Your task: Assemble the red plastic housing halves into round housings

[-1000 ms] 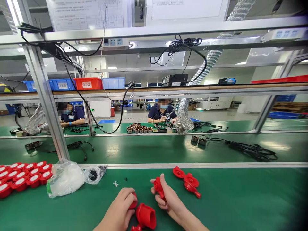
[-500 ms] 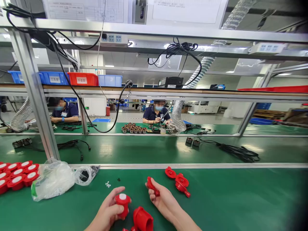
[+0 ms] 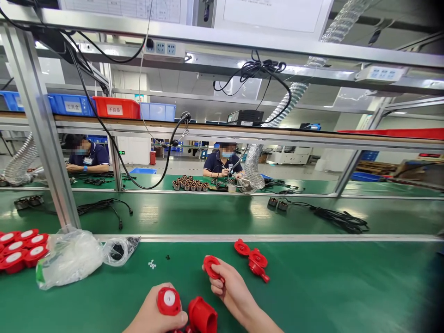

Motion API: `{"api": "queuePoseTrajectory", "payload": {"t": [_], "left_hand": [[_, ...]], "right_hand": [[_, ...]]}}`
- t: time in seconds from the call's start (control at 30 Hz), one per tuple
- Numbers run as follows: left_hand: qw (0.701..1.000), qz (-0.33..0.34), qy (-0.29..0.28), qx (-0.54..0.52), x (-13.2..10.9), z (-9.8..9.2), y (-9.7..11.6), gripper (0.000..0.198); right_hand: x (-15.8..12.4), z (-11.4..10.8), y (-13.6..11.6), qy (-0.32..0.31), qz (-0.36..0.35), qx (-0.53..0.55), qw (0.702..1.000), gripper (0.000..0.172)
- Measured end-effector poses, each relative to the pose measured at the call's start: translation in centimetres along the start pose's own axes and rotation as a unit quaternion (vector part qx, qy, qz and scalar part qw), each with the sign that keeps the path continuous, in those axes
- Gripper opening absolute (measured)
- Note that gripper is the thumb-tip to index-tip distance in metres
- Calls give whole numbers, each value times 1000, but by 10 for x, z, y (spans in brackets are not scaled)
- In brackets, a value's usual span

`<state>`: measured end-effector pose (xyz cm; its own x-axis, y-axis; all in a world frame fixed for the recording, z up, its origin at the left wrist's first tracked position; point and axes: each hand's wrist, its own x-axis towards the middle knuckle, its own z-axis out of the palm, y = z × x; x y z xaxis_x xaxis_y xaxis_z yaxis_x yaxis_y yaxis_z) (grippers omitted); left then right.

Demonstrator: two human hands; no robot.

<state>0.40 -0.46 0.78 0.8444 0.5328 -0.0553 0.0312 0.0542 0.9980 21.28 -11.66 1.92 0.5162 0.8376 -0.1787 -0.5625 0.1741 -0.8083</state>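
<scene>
My left hand (image 3: pixel 154 310) is wrapped round a red plastic housing with a white disc (image 3: pixel 169 299) on its end, which faces me. In my right hand (image 3: pixel 231 286), thumb and fingers pinch a round red plastic cap (image 3: pixel 212 267) by its edge. Between the hands, close to me, a hollow red plastic housing (image 3: pixel 202 314) lies on the green mat, with more red parts partly hidden beside it. Beyond my right hand lie a red cap (image 3: pixel 242 247) and another red part with a short spout (image 3: pixel 258 262).
Red housings with white discs (image 3: pixel 21 247) stand in rows at the left. Near them lie a clear plastic bag (image 3: pixel 71 256) and a smaller bag (image 3: pixel 120 251). Small white pieces (image 3: pixel 151 264) are on the mat. A metal post (image 3: pixel 45 125) rises at left; two co-workers sit opposite.
My left hand has turned the housing so its white disc faces me, its fingers closing round it. My right hand has turned the cap to show its round face.
</scene>
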Motion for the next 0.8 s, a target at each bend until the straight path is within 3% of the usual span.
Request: {"api": "queuePoseTrajectory", "payload": {"t": [0.13, 0.23, 0.3, 0.4, 0.47, 0.53, 0.6, 0.7, 0.8], "left_hand": [[1000, -17, -4, 11, 0, 2, 8, 37], [1000, -31, -1, 4, -1, 3, 9, 34], [1000, -24, 5, 3, 0, 4, 7, 32], [999, 4, 28, 18, 1, 7, 2, 30], [998, 19, 43, 36, 2, 10, -1, 30], [997, 27, 49, 45, 2, 13, -1, 29], [998, 36, 44, 34, 1, 17, 2, 28], [998, 62, 2, -11, -3, 22, 12, 25], [996, 81, -18, -22, -5, 26, 20, 21]], "right_hand": [[-16, 10, -6, -46, 1, 21, 999, 37], [-26, 17, -8, -107, 15, 45, 993, 49], [-30, 20, -5, -116, 3, 34, 993, 55], [-31, 21, 7, -113, -47, -37, 992, 61], [-32, 19, 15, -118, -104, -146, 977, 59], [-35, 17, 20, -122, -189, -288, 931, 54], [-38, 16, 20, -146, -276, -410, 857, 51], [-42, 17, 17, -226, -353, -498, 759, 53], [-44, 19, 17, -270, -366, -524, 720, 57]]}}
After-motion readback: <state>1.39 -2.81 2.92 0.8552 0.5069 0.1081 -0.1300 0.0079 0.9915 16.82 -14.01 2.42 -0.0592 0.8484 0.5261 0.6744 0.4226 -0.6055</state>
